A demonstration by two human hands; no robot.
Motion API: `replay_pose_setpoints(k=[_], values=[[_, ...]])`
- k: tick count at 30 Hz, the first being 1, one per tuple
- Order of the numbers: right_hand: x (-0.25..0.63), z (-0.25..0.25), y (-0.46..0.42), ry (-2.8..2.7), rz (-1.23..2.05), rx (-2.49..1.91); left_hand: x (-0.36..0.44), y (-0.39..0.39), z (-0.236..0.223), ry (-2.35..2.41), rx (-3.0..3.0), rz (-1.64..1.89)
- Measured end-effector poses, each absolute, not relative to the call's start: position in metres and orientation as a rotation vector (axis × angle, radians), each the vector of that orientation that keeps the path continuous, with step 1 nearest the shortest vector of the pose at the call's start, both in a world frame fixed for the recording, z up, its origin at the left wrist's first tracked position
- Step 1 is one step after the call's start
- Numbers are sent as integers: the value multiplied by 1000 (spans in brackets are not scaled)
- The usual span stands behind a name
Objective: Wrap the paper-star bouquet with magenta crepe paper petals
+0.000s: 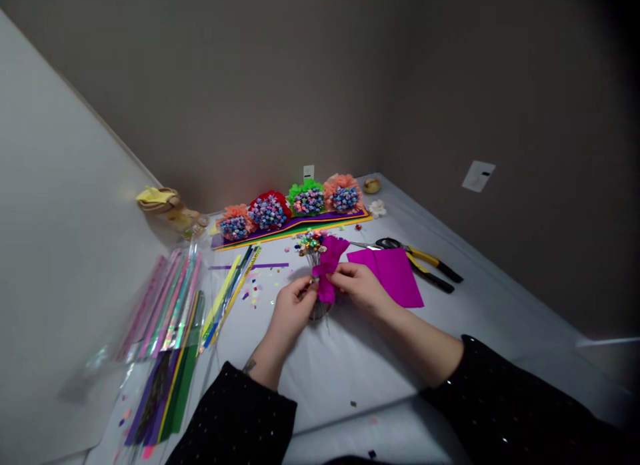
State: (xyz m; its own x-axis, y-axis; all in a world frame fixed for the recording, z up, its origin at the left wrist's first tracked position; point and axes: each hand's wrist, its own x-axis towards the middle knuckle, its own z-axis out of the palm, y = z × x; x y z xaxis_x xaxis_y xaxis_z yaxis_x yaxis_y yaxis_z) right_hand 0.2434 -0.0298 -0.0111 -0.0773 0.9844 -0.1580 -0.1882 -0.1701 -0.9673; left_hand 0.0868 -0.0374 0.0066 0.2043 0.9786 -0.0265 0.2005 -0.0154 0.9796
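Observation:
My left hand (293, 306) and my right hand (359, 286) meet in the middle of the white table covering, pinching a crumpled magenta crepe paper strip (327, 268). The paper is gathered around a bundle of thin wire stems (320, 310), and both hands' fingertips press on it. Above the paper rises a small cluster of shiny multicoloured beaded flowers (310, 243). A flat magenta paper sheet (393, 275) lies just beyond my right hand, not touching it.
Yellow-handled pliers (430, 268) and black-handled scissors (389, 243) lie at the right. Several finished paper-backed bead bouquets (293, 208) stand at the back on coloured paper strips. Shiny foil strips (165, 305) and coloured paper strips (230, 295) lie left, with scattered confetti.

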Motion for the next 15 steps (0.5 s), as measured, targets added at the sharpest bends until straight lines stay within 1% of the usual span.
replay_pose_setpoints(k=[5,15], values=[[242,-11,-30,-1014,1475,-1148,84,-36,4,1214,1465,920],[240,-9,-32,-922,1519,-1120,79,-41,7,1352,1862,862]])
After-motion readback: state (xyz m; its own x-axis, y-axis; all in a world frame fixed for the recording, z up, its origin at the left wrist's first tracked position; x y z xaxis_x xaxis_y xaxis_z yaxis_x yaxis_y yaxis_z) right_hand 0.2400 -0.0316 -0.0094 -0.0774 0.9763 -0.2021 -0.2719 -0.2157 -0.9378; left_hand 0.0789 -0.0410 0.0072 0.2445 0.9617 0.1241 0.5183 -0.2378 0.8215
